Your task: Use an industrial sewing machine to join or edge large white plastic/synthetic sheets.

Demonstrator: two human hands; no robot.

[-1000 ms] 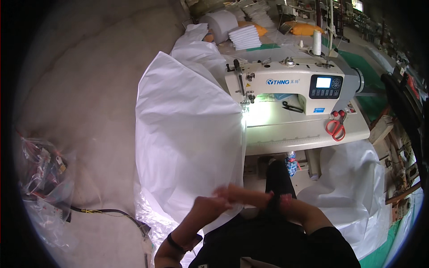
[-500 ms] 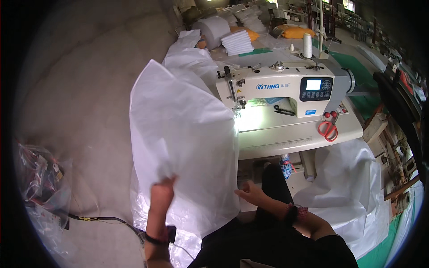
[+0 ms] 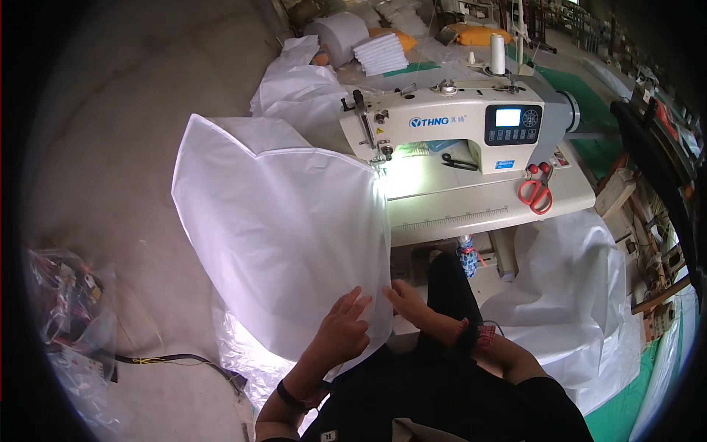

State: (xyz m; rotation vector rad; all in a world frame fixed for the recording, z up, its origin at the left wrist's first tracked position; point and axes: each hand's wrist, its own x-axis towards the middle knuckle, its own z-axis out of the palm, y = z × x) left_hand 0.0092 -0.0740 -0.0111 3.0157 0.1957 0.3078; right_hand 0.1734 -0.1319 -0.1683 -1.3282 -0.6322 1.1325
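A big sheet of white, slightly glossy material (image 3: 276, 228) hangs over the left side of the sewing machine's bed and down to my lap. Its right edge runs up to the lit needle area (image 3: 380, 173) of the white sewing machine (image 3: 442, 121). My left hand (image 3: 342, 330) rests on the lower part of the sheet, close to that edge, with its fingers apart. Just to its right, my right hand (image 3: 406, 303) is closed at the sheet's edge, thumb and forefinger pinching it. Its other fingers are partly hidden.
Red-handled scissors (image 3: 536, 196) and black thread snips (image 3: 459, 162) lie on the machine bed (image 3: 471, 206). A white thread cone (image 3: 498, 55) stands behind. More white sheeting (image 3: 560, 295) hangs at the right. A plastic bag (image 3: 70, 302) and a black cable (image 3: 177, 360) are at the left.
My left hand has moved right across the sheet toward my right hand. The sheet's top corner has shifted left and its upper edge has folded open. The view has moved slightly.
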